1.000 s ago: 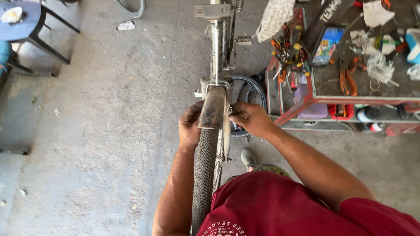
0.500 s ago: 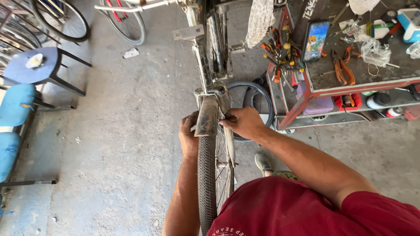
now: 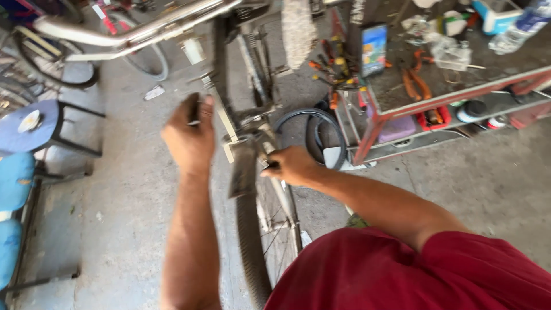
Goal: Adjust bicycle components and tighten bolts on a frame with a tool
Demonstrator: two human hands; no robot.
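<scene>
A bicycle stands in front of me, its dark wheel point(image 3: 252, 247) running down the middle with a grey mudguard point(image 3: 244, 169) over the top of the tyre. My right hand point(image 3: 293, 165) is closed on the frame beside the wheel, next to the mudguard. My left hand point(image 3: 188, 138) is raised off the wheel and grips a small dark object near the bicycle's frame tube point(image 3: 221, 86); the motion blur hides what it is. The chrome handlebar point(image 3: 126, 34) crosses the top of the view.
A red metal workbench point(image 3: 430, 97) with pliers, screwdrivers and small boxes stands at the right. A spare tyre point(image 3: 313, 123) leans against it. A blue stool point(image 3: 34, 123) and blue seats point(image 3: 14, 183) are at the left, with another bicycle wheel point(image 3: 143, 63) behind. The floor is bare concrete.
My left hand has left the top of the wheel and risen up and to the left. My right hand stays by the mudguard. The view has tilted up and closer.
</scene>
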